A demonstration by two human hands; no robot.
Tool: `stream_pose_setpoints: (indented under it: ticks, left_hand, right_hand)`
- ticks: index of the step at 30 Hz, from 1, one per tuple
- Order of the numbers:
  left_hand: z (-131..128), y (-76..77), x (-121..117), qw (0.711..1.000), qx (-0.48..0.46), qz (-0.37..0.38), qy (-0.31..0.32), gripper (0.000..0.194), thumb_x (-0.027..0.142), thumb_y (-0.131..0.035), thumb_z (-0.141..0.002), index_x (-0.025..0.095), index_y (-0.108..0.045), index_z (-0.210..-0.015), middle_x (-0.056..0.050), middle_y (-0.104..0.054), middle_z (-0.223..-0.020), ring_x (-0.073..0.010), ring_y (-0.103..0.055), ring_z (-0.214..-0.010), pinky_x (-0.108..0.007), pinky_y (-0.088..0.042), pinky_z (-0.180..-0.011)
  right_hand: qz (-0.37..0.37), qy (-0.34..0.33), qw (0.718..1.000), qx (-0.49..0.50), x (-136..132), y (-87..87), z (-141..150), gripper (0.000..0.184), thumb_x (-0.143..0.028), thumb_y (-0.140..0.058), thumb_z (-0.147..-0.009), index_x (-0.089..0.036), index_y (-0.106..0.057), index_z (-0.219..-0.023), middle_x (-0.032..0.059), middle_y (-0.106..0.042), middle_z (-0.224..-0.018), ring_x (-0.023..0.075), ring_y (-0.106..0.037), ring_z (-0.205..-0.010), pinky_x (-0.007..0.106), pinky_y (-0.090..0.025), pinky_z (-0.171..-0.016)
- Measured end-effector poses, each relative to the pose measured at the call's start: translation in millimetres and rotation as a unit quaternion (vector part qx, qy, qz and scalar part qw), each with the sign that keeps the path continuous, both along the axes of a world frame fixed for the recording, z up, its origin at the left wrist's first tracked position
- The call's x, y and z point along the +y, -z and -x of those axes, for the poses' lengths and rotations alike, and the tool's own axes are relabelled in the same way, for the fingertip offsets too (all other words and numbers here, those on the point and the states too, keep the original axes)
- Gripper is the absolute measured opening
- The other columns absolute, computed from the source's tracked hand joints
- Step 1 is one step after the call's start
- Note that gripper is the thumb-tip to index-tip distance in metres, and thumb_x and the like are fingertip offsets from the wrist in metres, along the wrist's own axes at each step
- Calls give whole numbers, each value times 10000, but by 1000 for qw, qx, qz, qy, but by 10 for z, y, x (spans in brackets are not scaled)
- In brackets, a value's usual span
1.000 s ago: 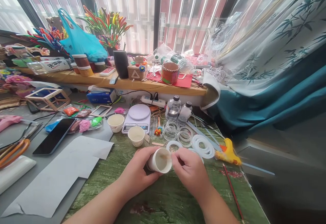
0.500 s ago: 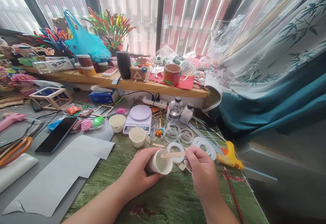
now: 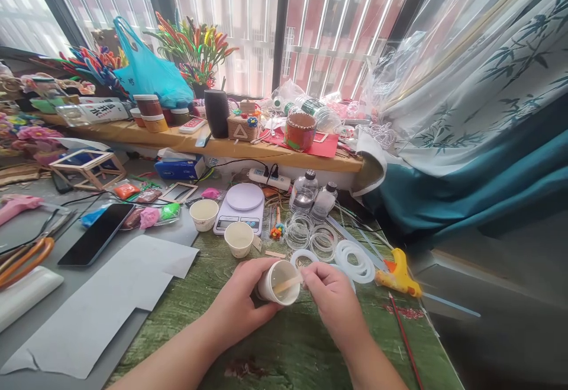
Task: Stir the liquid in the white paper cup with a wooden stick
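A white paper cup (image 3: 267,288) is held in the left hand (image 3: 242,298) above the green wood-grain tabletop (image 3: 204,325), its outer wall clasped from the left between the thumb on the near side and the fingers on the far side. The cup is tilted, with its mouth turned to the right and toward the camera. The inside looks pale, and what lies at the bottom cannot be made out clearly.

A flat, light-coloured wooden stick (image 3: 287,285) is pinched at its right end between the thumb and fingertips of the right hand (image 3: 332,295). Its other end is sunk inside the cup, slanting down to the left; whether the inner wall is touched cannot be told.

Just beyond the cup, a second paper cup (image 3: 239,251) is stood upright, and farther back to the left a third paper cup (image 3: 204,225) is seen; pale interiors are shown by both. A white kitchen scale (image 3: 239,218) is set behind the second cup. To its right, two clear bottles (image 3: 304,192) with dark caps are placed, behind transparent rings (image 3: 298,230) and whitish ring-shaped pieces (image 3: 354,260).
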State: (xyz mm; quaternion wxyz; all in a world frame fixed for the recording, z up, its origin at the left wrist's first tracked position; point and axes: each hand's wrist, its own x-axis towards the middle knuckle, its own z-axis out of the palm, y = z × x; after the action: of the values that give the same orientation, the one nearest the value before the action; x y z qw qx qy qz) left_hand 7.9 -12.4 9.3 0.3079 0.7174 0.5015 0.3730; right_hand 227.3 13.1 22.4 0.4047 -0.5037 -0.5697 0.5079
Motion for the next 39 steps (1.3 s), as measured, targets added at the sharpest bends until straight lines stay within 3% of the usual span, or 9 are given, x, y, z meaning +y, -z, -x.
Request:
stream_pose_setpoints:
  ticks: [7,14,20,26,28,30,34,36,39]
  left_hand:
    - [-3,-5,7,1000,-2,0,1,666,182,-840,-793,334,-640,-1410,-72,-720,-1429,-343,-649,-1334,-492,-522,-1143]
    - [7,13,4,1000,0,4,6,715,156,-838,-775,348,-619,-1428,-61,-706,-1454,-348,-635,-1352,-504,-511,-1153]
    - [6,12,-3,1000,3,6,4,712,166,-839,-789,357,-604,-1433,-49,-706,-1447,-335,-638,-1341,-493,-507,-1147]
    - [6,13,12,1000,1,4,6,677,156,-832,-790,349,-623,-1405,-49,-722,-1409,-330,-649,-1315,-479,-510,-1138]
    - [5,15,12,1000,2,1,8,667,160,-826,-802,352,-618,-1406,-45,-720,-1409,-323,-652,-1305,-474,-511,-1134]
    - [5,19,7,1000,2,0,10,657,170,-829,-812,352,-614,-1407,-44,-715,-1413,-317,-653,-1301,-467,-512,-1129]
    - [9,32,-1,1000,3,2,8,658,180,-835,-823,354,-600,-1413,-39,-708,-1419,-308,-648,-1302,-453,-511,-1114]
    - [10,35,-1,1000,7,4,8,677,171,-837,-821,368,-588,-1419,-27,-705,-1425,-303,-643,-1309,-449,-508,-1114]
    - [10,29,5,1000,10,5,11,696,168,-844,-814,381,-582,-1423,-14,-700,-1436,-301,-637,-1323,-448,-500,-1127]
  right_hand:
    - [-7,103,988,111,-46,-33,-69,434,-579,-700,-942,-217,-614,-719,-52,-413,-612,155,-323,-611,303,-267,-582]
    - [-37,112,986,120,-67,-23,-77,422,-532,-686,-987,-225,-592,-713,-48,-421,-619,163,-344,-620,305,-283,-594]
    - [-155,124,979,41,-145,-120,-106,381,-415,-584,-1066,-233,-553,-733,-39,-416,-681,170,-382,-644,314,-309,-616]
    - [-233,-14,960,-155,-44,-106,-81,372,-385,-523,-1075,-224,-559,-741,-12,-505,-705,176,-465,-665,324,-329,-643]
    - [-198,-37,962,-182,-16,-71,-52,395,-408,-496,-1072,-226,-507,-722,-7,-503,-707,181,-460,-672,334,-308,-647]
    - [-117,-59,979,-157,0,-25,-26,409,-438,-484,-1066,-228,-488,-715,-5,-496,-709,186,-453,-691,334,-307,-653]
    - [41,-41,998,9,20,67,-2,396,-493,-554,-1023,-224,-538,-732,-35,-449,-673,159,-373,-645,306,-288,-607]
    - [72,1,994,82,23,82,-6,405,-529,-612,-995,-223,-554,-735,-58,-412,-636,142,-311,-599,297,-246,-566]
    - [57,60,987,138,12,47,-26,430,-559,-683,-964,-219,-572,-725,-66,-415,-607,135,-310,-584,288,-242,-549]
